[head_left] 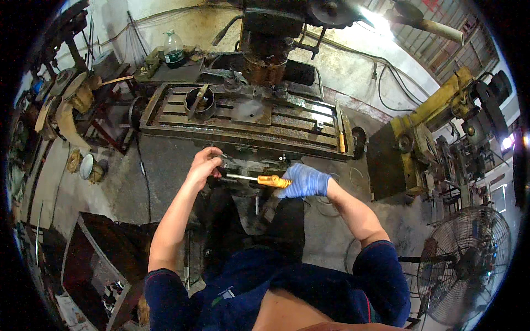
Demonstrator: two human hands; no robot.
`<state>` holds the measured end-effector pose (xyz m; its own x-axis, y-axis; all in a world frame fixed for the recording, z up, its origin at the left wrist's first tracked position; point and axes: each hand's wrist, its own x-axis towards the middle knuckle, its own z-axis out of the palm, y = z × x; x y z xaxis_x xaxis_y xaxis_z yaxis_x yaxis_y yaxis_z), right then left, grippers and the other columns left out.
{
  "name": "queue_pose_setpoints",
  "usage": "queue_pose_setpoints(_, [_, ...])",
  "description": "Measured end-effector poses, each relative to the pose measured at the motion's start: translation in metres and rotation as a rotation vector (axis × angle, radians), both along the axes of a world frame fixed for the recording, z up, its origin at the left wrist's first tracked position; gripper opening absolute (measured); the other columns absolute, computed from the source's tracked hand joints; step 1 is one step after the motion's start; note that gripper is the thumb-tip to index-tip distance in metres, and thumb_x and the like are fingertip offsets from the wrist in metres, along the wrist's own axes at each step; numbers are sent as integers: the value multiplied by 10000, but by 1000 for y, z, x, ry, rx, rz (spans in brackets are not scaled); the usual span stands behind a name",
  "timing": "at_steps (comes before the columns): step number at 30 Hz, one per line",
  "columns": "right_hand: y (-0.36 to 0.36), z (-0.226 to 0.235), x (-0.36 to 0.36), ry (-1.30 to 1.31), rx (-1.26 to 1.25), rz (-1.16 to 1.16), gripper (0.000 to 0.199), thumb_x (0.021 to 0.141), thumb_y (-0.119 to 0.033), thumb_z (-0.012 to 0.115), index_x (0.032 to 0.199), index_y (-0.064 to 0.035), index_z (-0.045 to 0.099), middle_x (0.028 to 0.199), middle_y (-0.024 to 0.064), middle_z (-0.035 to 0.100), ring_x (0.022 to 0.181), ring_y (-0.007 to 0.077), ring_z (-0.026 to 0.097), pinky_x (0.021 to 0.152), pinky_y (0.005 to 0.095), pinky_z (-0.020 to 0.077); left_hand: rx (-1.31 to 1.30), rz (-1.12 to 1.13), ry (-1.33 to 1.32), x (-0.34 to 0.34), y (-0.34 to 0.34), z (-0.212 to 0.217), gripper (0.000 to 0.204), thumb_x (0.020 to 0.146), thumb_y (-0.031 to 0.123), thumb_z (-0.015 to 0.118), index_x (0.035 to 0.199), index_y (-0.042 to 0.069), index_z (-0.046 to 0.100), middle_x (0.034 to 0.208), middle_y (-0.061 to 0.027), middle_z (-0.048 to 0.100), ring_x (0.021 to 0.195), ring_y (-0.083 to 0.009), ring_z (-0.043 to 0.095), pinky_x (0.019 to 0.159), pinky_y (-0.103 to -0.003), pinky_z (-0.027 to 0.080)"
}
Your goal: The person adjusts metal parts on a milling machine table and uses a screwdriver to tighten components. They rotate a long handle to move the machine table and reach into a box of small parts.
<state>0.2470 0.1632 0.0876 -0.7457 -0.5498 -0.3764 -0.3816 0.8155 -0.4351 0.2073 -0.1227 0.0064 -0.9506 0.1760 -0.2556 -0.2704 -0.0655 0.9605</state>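
Note:
My right hand [305, 181], in a blue knitted glove, is wrapped round the grip of a yellow-handled tool [270, 180] with a straight metal shaft [240, 176]. The shaft points left, toward my bare left hand [204, 165]. That hand is closed, its fingers curled at a small dark piece by the shaft's end; what they grip is mostly hidden. Both hands are in front of the near edge of a slotted machine table [182, 122], above my knees.
On the slotted table stand a dark round pot [200, 103] with a brush and a flat metal block [251, 111]; a yellow-handled tool [342, 142] lies at its right end. The machine's head [268, 33] overhangs it. A standing fan [464, 265] and an open metal box [99, 270] flank me.

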Motion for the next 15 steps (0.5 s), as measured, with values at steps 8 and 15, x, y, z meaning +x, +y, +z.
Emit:
queue_pose_setpoints(8, [55, -28, -54, 198, -677, -434, 275, 726, -197, 719, 922, -17, 651, 823, 50, 671, 742, 82, 608, 654, 249, 488, -737, -125, 687, -92, 52, 38, 318, 686, 56, 599, 991, -2, 529, 746, -140, 589, 677, -244, 600, 627, -353, 474])
queue_pose_setpoints(15, [72, -165, -97, -19, -854, -765, 356, 665, -253, 761, 900, -5, 659, 798, 67, 671, 728, 160, 632, 677, 278, 496, -974, -214, 908, -166, 89, 33, 262, 687, 48, 595, 942, 15, 543, 868, -195, 594, 896, -364, 558, 774, -433, 440])
